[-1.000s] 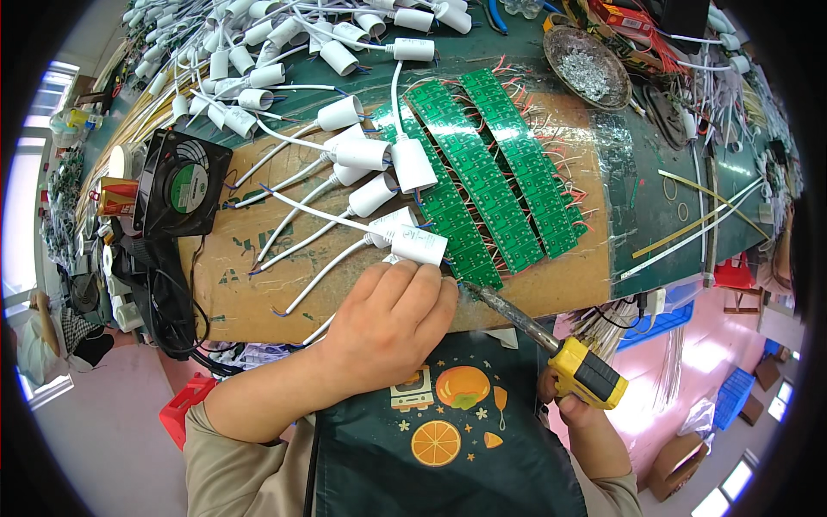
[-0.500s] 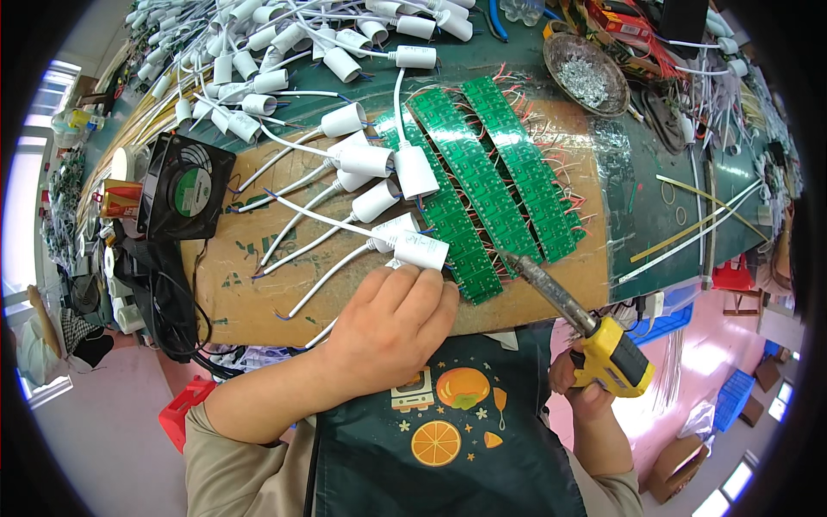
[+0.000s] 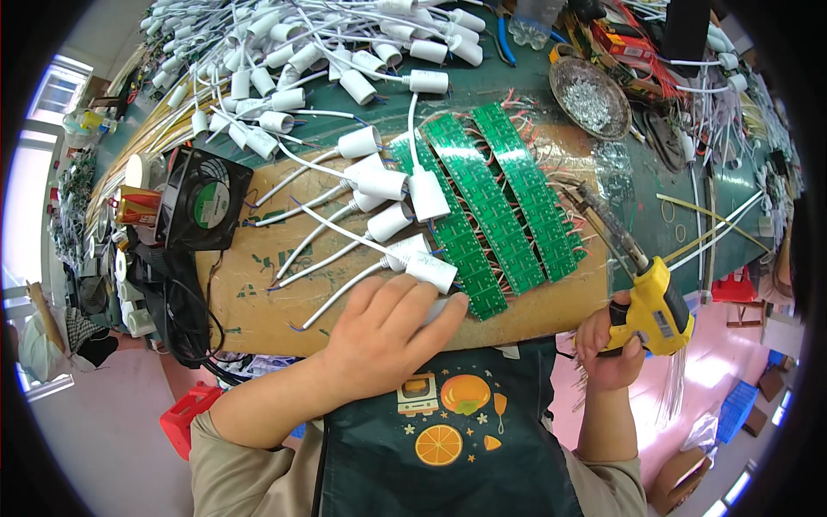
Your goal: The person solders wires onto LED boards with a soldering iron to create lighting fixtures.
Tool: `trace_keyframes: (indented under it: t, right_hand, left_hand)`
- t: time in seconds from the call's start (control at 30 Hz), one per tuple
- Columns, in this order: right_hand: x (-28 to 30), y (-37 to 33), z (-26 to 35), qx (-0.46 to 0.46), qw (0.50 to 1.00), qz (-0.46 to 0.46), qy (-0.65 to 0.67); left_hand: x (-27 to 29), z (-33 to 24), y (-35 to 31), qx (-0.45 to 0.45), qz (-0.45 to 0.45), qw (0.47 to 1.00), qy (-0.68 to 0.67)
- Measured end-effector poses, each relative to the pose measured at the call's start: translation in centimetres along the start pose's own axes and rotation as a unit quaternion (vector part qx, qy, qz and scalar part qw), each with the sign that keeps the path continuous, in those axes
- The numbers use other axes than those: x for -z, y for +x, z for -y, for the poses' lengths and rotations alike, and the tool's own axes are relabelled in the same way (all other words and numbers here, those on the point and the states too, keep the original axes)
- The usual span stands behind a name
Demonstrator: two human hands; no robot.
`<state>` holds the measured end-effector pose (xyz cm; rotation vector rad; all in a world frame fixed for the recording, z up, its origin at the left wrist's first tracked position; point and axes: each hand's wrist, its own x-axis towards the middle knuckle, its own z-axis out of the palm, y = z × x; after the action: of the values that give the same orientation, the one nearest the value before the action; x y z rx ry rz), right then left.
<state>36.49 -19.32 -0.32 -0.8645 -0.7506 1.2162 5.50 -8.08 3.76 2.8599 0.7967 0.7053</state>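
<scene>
My left hand (image 3: 388, 332) is closed around a white lamp socket (image 3: 437, 308), mostly hidden beneath the fingers, at the near edge of the brown board. Just beyond the fingertips lies another white socket (image 3: 431, 272), part of a loose row whose white cables fan out to the left. A yellow soldering gun (image 3: 659, 314) is gripped in my right hand (image 3: 610, 346). Its long metal tip points up and left, near the right end of the green circuit boards (image 3: 508, 215). These boards lie in three strips with thin red and white wires along their edges.
A heap of white sockets (image 3: 357, 86) covers the far left. A black fan (image 3: 205, 200) stands left of the brown board (image 3: 250, 293). A round dish (image 3: 591, 99) of silvery scraps sits at the back right, near crossed thin strips (image 3: 711, 220) and a blue-handled tool (image 3: 506, 41).
The soldering gun has moved right, its tip leaving the near end of the boards for their right side. My left hand stays near the socket row; the white piece under its fingers now shows.
</scene>
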Motion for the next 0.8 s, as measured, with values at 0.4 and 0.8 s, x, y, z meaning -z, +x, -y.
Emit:
trace_keyframes:
  t: [0.4,0.8]
  right_hand:
    - [0.4,3.8,-0.9,0.015,0.997,-0.057,0.042]
    - [0.1,4.3,-1.2,0.012,0.994,-0.084,0.069]
  left_hand:
    - [3.6,5.2,-0.4,0.217,0.182,0.959,0.017]
    - [2.3,5.3,0.4,0.255,0.154,0.954,0.028]
